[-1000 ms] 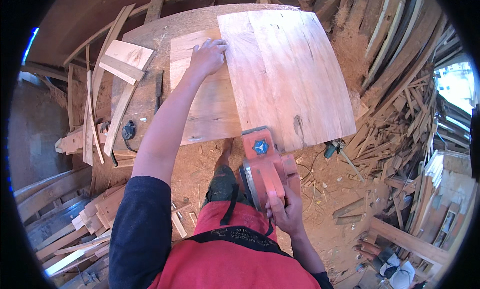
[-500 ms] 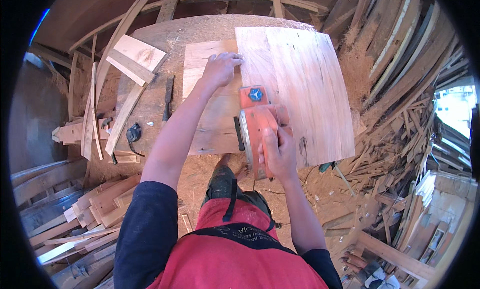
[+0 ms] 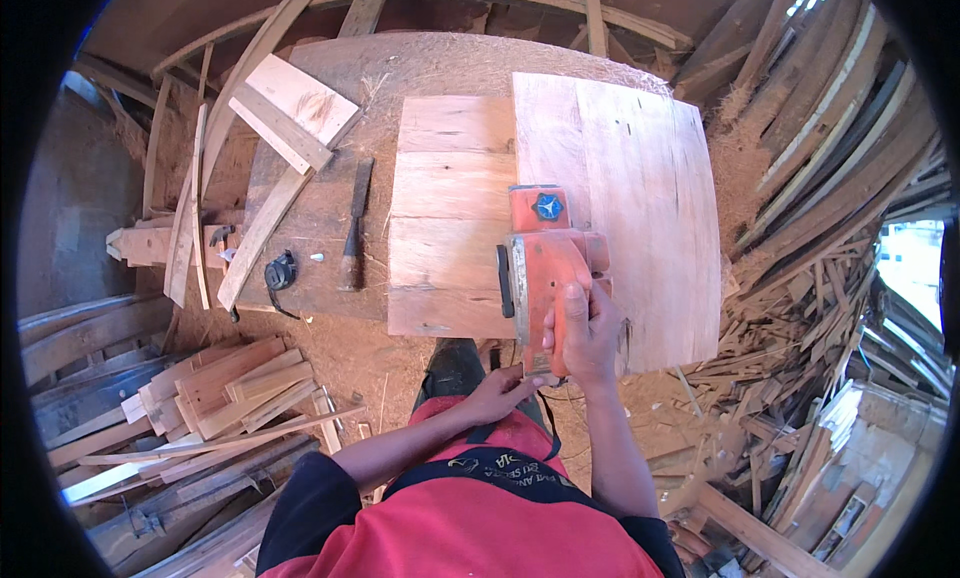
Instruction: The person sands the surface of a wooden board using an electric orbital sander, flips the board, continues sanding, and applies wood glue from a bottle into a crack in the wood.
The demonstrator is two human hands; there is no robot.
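Our left-side fisheye, worn on our head, looking steeply down past our shirt (image 3: pixel 450 538), our left hand (image 3: pixel 495 396) and right hand (image 3: pixel 590 335) near, the bench (image 3: pixel 325 206) farther ahead, straight edges bending rimward

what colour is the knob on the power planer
The knob is blue with a pale three-pointed mark, seen in the head view.

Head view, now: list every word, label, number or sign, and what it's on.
Red garment's black band: pale lettering, partly creased; wording not transcribed.
Blue knob on the orange planer: a white three-armed sign, no readable word.
Black tape measure: any marking is too small to read.
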